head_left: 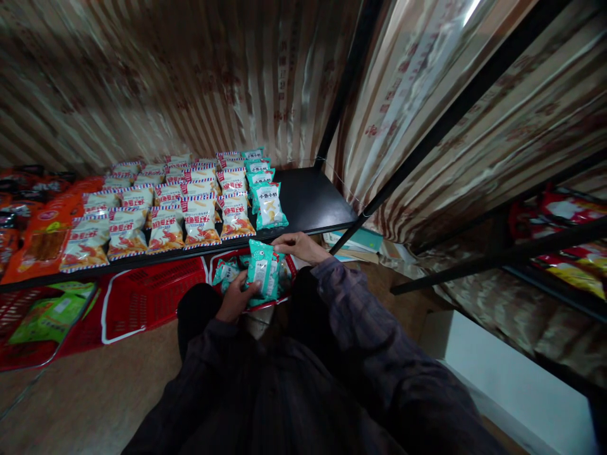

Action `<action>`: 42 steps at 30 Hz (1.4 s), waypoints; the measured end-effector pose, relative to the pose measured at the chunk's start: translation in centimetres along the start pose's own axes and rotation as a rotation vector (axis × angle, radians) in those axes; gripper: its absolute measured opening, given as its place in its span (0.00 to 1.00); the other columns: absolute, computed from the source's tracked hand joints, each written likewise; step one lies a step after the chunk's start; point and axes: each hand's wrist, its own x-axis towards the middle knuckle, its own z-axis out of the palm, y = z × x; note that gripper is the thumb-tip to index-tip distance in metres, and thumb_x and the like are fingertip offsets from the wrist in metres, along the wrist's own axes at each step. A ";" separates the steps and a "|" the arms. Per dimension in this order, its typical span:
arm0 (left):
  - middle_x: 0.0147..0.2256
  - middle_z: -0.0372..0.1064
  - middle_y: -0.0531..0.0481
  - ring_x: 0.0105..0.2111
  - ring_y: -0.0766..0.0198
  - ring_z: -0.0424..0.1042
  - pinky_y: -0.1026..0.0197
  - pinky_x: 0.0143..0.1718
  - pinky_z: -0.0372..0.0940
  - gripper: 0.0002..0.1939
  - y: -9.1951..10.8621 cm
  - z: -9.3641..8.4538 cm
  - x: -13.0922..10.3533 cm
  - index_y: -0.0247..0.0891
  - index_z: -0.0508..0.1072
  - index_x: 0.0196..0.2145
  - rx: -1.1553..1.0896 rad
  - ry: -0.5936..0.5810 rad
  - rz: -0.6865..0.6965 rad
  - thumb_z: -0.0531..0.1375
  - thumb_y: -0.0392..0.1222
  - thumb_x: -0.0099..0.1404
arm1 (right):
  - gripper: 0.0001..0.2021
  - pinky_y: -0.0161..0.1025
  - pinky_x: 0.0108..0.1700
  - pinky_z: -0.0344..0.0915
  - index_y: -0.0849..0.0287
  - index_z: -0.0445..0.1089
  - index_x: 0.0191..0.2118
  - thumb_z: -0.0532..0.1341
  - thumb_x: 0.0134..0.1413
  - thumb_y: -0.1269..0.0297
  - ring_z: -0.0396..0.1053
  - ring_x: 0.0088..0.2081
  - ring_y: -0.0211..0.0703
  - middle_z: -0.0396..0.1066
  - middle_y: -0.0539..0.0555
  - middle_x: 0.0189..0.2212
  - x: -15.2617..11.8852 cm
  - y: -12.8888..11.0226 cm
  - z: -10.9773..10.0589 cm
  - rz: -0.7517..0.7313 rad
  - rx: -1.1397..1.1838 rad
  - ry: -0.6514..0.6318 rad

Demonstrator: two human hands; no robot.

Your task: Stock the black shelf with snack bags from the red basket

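Observation:
Over a red shopping basket (294, 268) between my knees, I hold a teal snack bag (264, 272) upright in front of me. My left hand (238, 296) grips its lower left side, thumb across the front. At the upper right corner, the fingers of my right hand (303, 247) are pinched on the same bag. More teal bags (226, 272) lie in the basket, partly hidden by my hands. Just beyond, on the black shelf (313, 199), a short row of teal bags (270, 205) stands beside rows of white-and-orange snack bags (202, 218).
Orange packets (45, 243) fill the shelf's left end. Beneath it sit another red basket (154, 294) and green packets (50, 319). A black rack post (393, 183) slants on the right, near a white box (512, 373). Striped curtains (213, 76) hang behind.

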 end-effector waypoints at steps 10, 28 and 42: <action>0.40 0.74 0.45 0.41 0.54 0.71 0.58 0.41 0.65 0.27 0.4 0.6 -0.2 0.35 0.70 0.44 -0.030 -0.004 0.003 0.63 0.56 0.52 | 0.10 0.34 0.34 0.58 0.60 0.73 0.26 0.62 0.45 0.58 0.64 0.28 0.38 0.70 0.49 0.24 0.5 -0.7 1.3 -0.194 -0.165 0.210; 0.41 0.74 0.43 0.41 0.55 0.73 0.56 0.43 0.66 0.28 2.8 2.1 0.3 0.34 0.69 0.45 -0.301 0.050 0.012 0.66 0.53 0.50 | 0.23 0.36 0.39 0.67 0.58 0.70 0.41 0.67 0.40 0.50 0.69 0.32 0.37 0.72 0.48 0.30 -2.3 -1.7 3.8 0.004 0.480 0.249; 0.42 0.74 0.43 0.44 0.53 0.71 0.55 0.45 0.65 0.27 4.7 2.9 0.5 0.34 0.71 0.45 -0.322 -0.002 0.065 0.64 0.55 0.52 | 0.33 0.39 0.38 0.71 0.55 0.63 0.53 0.70 0.37 0.57 0.73 0.35 0.43 0.75 0.51 0.37 -2.7 -2.6 4.7 -0.018 0.549 0.254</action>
